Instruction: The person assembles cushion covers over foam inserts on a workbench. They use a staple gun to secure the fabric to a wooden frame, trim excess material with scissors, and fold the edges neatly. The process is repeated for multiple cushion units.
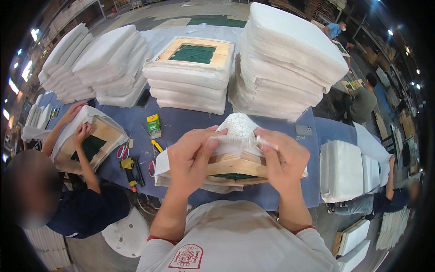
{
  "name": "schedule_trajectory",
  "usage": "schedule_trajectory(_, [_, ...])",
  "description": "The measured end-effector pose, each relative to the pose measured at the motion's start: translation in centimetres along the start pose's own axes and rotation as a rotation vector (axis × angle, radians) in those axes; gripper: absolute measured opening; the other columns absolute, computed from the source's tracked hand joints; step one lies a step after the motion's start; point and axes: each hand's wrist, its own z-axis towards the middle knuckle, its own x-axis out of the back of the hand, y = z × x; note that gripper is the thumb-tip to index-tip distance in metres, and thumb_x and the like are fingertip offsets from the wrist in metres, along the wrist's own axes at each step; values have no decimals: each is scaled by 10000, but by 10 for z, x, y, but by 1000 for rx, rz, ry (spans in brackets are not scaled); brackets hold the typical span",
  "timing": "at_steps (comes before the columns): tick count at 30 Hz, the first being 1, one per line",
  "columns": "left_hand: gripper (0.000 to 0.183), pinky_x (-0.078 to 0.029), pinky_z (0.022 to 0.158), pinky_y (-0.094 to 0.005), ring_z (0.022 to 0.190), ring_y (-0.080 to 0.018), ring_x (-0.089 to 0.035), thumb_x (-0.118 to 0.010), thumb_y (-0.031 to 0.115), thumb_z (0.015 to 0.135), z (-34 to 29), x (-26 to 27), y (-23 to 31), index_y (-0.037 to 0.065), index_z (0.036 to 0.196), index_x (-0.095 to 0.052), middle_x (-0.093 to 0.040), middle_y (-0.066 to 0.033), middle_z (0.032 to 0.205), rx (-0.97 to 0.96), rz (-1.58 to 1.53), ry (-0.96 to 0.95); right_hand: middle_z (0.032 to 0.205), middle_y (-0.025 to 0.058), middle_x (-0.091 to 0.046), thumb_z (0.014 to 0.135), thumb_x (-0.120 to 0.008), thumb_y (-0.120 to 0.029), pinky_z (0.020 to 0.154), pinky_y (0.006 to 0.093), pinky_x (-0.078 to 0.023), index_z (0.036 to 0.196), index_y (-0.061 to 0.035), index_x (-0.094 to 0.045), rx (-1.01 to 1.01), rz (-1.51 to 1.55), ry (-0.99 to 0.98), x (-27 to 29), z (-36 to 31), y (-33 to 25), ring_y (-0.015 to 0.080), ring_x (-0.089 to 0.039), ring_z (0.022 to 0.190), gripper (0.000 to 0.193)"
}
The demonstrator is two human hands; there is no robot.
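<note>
In front of me a seat cushion with a wooden frame [240, 166] stands tilted up, and green webbing [232, 176] shows in its opening. Loose white woven fabric [237, 123] covers its far corner, the frayed edge turned toward me. My left hand [192, 154] pinches this fabric left of the corner between thumb and fingers. Opposite it, my right hand [282, 156] grips the same edge just right of the corner. Both hands are closed, and the fingers partly hide the folds of cloth.
Behind the cushion rise tall stacks of white cushions [290, 59] and a shorter stack [190, 88]. To my left lie a yellow-black staple gun [130, 173], red-handled scissors [123, 152], a yellow-handled tool [157, 145] and a green box [154, 126]. A co-worker's hand [82, 131] handles another cushion. A phone [303, 130] lies right.
</note>
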Motion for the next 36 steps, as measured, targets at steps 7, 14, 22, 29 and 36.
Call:
schedule_trajectory(7, [295, -419, 686, -236, 776, -37, -500, -669, 250, 1115, 37, -7, 5, -26, 1033, -730, -612, 57, 817, 345, -265, -250, 800, -45, -542, 1138, -601, -184, 647, 260, -385, 1052, -18, -650, -520, 493, -242, 16, 25, 14, 66, -432, 736, 194])
schedule_trajectory(14, [254, -439, 674, -238, 765, -38, -526, -699, 223, 1093, 28, -6, 23, -25, 1064, -744, -649, 48, 814, 440, -236, -255, 883, -36, -580, 1138, -587, -157, 682, 214, -392, 1191, -32, -633, -636, 712, -299, 26, 16, 3, 26, -479, 814, 143])
schedule_trajectory(22, [268, -522, 705, -224, 808, -49, -674, -888, 173, 895, 27, -3, 45, -23, 1047, -785, -785, -30, 893, 321, -413, -354, 972, 40, -717, 991, -751, -9, 738, 206, -448, 1646, -51, -331, -628, 803, -255, 19, 23, -39, 37, -606, 878, 779])
schedule_trajectory(29, [173, -495, 684, -224, 799, -23, -606, -814, 102, 944, 31, -1, 41, -19, 1062, -778, -748, -5, 866, 371, -359, -329, 1031, 105, -774, 959, -806, -22, 800, 227, -508, 1653, -56, -310, -657, 921, -200, 12, 32, -35, 86, -687, 943, 854])
schedule_trajectory(36, [205, -455, 677, -219, 795, -20, -591, -833, 141, 959, 32, -4, 40, -24, 1067, -779, -730, 17, 889, 407, -393, -242, 1046, 128, -788, 954, -802, -7, 820, 235, -521, 1660, -68, -304, -650, 962, -252, 16, 41, -24, 112, -708, 952, 866])
